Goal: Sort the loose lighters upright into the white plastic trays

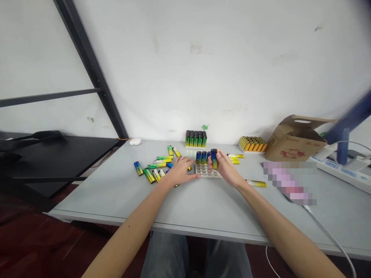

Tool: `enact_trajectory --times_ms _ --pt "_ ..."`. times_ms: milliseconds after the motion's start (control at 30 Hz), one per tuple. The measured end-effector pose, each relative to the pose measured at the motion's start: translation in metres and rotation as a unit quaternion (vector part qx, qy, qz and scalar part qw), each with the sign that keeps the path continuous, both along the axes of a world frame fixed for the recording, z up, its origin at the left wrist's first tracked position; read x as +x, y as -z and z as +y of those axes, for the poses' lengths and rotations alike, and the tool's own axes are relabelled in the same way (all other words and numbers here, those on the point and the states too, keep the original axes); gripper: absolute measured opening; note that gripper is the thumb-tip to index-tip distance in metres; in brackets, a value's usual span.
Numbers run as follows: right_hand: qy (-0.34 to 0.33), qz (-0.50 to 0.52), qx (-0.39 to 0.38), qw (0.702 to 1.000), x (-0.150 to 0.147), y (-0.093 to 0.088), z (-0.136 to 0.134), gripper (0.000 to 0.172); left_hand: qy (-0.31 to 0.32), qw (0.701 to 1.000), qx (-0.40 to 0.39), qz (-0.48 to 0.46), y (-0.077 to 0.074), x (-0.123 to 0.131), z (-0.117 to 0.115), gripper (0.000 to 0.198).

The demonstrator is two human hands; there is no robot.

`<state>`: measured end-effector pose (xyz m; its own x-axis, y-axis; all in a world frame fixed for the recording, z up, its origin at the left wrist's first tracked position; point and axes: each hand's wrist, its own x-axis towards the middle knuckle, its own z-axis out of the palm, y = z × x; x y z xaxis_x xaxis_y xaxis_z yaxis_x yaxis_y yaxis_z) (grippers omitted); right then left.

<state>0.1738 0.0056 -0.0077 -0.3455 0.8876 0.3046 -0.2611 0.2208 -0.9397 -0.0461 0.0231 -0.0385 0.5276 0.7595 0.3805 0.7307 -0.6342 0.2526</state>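
Observation:
My right hand [226, 168] is closed around a blue-and-yellow lighter [214, 157], held upright over the front of a pale tray [203, 172] with rows of oval holes. Several blue lighters [198, 157] stand in the tray's back row, partly hidden by the held one. My left hand [181, 170] lies open at the tray's left side, its thumb close to the front left corner. I cannot tell if it touches the tray. Loose green, yellow and blue lighters [149, 175] lie scattered beside and partly under the left hand.
Behind stands a full tray of green lighters [196, 139], and at back right one of yellow lighters [252, 144]. A cardboard box [290, 144], a power strip [344, 170] and a blurred-out phone-like item [286, 183] with a cable are right. A white case [135, 141] sits back left.

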Motion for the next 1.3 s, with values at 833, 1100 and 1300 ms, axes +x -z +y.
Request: enact_trajectory --times_ms 833,1100,1300 --pt "0.171 -0.231 0.216 0.933 -0.007 0.017 -0.004 0.023 0.059 0.981 0.039 -0.181 -0.015 0.009 -0.006 0.013" --pt "0.138 -0.235 0.231 0.934 -0.007 0.014 -0.007 0.031 0.044 0.984 0.04 -0.17 -0.015 0.01 -0.008 0.013" --pt "0.134 -0.276 0.24 0.921 -0.005 0.014 -0.007 0.036 -0.006 0.987 0.049 -0.151 -0.011 0.009 -0.006 0.013"
